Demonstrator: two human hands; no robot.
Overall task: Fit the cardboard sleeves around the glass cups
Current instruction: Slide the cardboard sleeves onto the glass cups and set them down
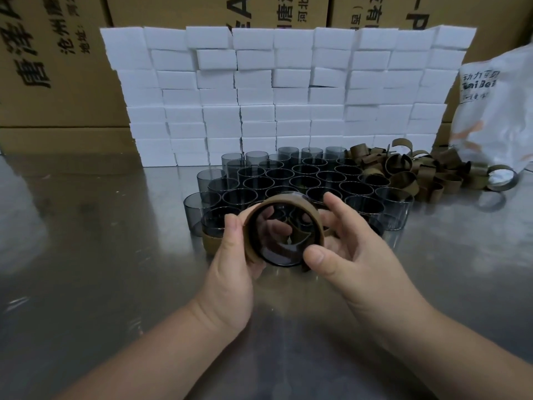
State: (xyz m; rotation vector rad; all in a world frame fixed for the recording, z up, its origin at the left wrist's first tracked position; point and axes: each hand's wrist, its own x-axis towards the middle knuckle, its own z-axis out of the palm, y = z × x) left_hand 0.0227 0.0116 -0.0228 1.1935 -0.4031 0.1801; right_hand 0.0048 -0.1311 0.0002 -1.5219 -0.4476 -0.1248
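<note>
**One sleeve almost on, many cups left**

Both hands hold one cup (284, 256) just above the table (101, 255), tipped so that its mouth looks at the camera. A sleeve (277, 197) already goes round the cup. Whether it sits fully in place I cannot tell, because its near edge seems to stand a little beyond the glass.

The left hand (230, 272) grips the left side, with fingers curled behind and the thumb on the sleeve's outer wall. The right hand (354, 255) pinches the right side, with the thumb pressed on the lower edge and the other fingers bent round the far side.

The task looks to be at its beginning. Only one finished cup (209, 241) shows, standing on the table just behind the left hand with a brown band round its lower part. Behind it stand many bare cups (305, 180) in close rows. To their right lies a heap of loose sleeves (418, 171), touching the nearest cups.

So I judge that this sleeve still needs a final push or check, and nearly the whole group waits after it.
</note>
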